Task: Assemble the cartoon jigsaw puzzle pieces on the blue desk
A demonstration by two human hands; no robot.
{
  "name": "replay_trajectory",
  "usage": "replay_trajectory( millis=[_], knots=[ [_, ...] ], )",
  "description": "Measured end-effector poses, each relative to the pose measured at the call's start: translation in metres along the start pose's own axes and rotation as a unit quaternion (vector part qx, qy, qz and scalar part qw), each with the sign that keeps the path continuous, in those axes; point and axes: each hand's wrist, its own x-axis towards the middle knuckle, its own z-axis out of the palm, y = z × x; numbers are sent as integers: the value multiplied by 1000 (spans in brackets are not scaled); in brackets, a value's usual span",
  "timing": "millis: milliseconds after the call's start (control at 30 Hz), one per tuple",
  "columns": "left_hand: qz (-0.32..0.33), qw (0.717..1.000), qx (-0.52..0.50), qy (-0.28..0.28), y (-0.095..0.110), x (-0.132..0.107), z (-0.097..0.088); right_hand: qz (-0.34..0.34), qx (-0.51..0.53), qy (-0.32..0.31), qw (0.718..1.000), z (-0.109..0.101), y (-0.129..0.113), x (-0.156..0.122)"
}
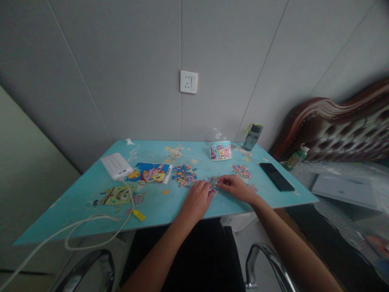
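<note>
Both my hands rest on the turquoise table (75,211) near its front edge. My left hand (197,199) lies knuckles up with its fingers curled down beside a small cluster of joined puzzle pieces (214,182). My right hand (235,187) reaches in from the right, fingertips pinched together at the same cluster. What each hand grips is too small to name. A heap of loose puzzle pieces (184,175) lies just left of the hands, and a smaller heap (242,171) sits behind the right hand.
A cartoon picture card (150,172) and a small puzzle box (220,150) lie further back. A white power bank (116,166) with a trailing cable (91,227) is at left. A black phone (276,177) and a water bottle (252,137) are at right, beside a bed headboard (340,125).
</note>
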Motion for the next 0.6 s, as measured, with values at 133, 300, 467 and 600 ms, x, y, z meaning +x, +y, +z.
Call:
replay_trajectory(
  millis=[133, 300, 467, 600],
  knots=[
    [-20, 999, -33, -7, -2, 2, -2, -15, 57, -9, 998, 14, -13, -2],
    [-49, 993, -103, 12, -7, 2, -3, 12, 63, 16, 998, 21, -6, 0],
    [-76, 986, -138, 53, -10, 2, -2, 9, -6, 89, 996, 1, 18, 8],
    [-81, 988, -122, 53, -12, 2, 0, 13, -47, 101, 994, -6, 36, 16]
  ],
)
